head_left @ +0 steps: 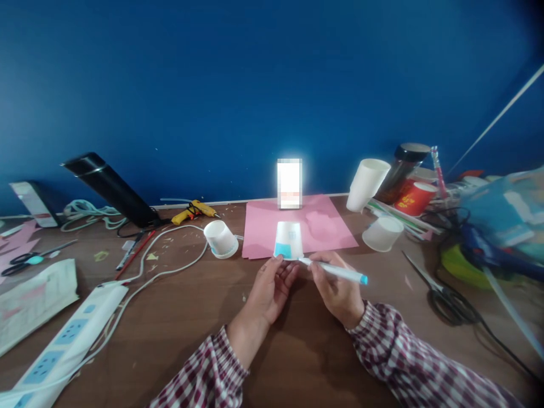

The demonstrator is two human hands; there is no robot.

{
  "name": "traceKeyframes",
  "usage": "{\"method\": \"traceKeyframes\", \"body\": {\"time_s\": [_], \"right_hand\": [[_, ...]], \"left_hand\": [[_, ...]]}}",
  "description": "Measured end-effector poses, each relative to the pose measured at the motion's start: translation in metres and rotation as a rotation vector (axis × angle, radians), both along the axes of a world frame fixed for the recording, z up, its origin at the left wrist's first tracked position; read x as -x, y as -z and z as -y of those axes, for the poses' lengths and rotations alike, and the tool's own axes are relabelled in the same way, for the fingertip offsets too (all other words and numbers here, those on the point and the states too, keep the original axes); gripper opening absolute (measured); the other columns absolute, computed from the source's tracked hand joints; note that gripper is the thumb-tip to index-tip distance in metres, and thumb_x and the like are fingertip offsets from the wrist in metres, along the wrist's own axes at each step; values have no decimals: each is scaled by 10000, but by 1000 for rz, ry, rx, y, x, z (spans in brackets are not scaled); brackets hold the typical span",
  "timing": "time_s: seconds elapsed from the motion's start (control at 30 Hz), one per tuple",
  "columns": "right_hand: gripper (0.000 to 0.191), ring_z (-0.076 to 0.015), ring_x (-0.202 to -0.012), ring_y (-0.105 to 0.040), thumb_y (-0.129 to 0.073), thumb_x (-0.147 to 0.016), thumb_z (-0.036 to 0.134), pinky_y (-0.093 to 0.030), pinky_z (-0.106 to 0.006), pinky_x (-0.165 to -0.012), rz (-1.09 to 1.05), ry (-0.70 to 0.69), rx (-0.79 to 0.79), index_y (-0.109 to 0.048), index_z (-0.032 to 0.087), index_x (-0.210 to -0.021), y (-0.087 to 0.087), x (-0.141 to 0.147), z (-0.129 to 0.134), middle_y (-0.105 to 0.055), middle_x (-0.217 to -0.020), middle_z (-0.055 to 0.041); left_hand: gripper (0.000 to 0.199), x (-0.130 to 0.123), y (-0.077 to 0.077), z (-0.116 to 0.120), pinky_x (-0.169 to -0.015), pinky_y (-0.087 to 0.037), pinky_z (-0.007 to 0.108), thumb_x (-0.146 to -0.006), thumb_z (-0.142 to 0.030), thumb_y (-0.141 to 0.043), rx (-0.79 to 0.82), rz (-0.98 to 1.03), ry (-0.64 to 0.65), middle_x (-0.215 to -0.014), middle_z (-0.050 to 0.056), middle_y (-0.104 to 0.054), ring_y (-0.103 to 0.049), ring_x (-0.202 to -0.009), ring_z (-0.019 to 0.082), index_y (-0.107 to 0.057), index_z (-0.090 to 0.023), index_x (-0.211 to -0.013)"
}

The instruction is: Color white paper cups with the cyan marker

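Note:
A white paper cup (293, 233) with a blue patch and a small blue window-like drawing is in the middle, in front of the pink sheets (259, 226). My left hand (270, 289) grips its lower edge, thumb in front and fingers curled underneath. In my right hand (335, 289) is a white marker (340, 271) with a light blue end. The marker's other end points left and meets the cup's lower right edge. To the left, another white cup (220, 239) has a blue band low on its side.
Behind stands a bright, pixelated rectangle (289, 184). White cups (368, 181), a red cup (415, 198) and black scissors (446, 297) lie right. A yellow glue gun (195, 212), black bottle (114, 190), white cable (155, 272) and power strip (63, 345) are left.

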State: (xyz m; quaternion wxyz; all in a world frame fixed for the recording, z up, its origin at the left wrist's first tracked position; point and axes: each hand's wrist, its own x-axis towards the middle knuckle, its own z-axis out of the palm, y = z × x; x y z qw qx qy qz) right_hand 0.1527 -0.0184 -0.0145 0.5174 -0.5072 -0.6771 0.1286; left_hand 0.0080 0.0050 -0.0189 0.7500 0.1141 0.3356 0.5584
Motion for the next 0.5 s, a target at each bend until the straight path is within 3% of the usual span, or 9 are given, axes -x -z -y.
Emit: {"method": "traceKeyframes", "body": {"time_s": [0.5], "right_hand": [[82, -153, -667, -619, -534, -883, 236, -498, -261, -627, 33, 2, -23, -591, 183, -908, -2, 1, -3, -651, -781, -33]], "left_hand": [[79, -1, 2, 1, -754, -565, 242, -779, -162, -657, -15, 18, 15, -729, 35, -651, -655, -726, 118, -601, -116, -749]]}}
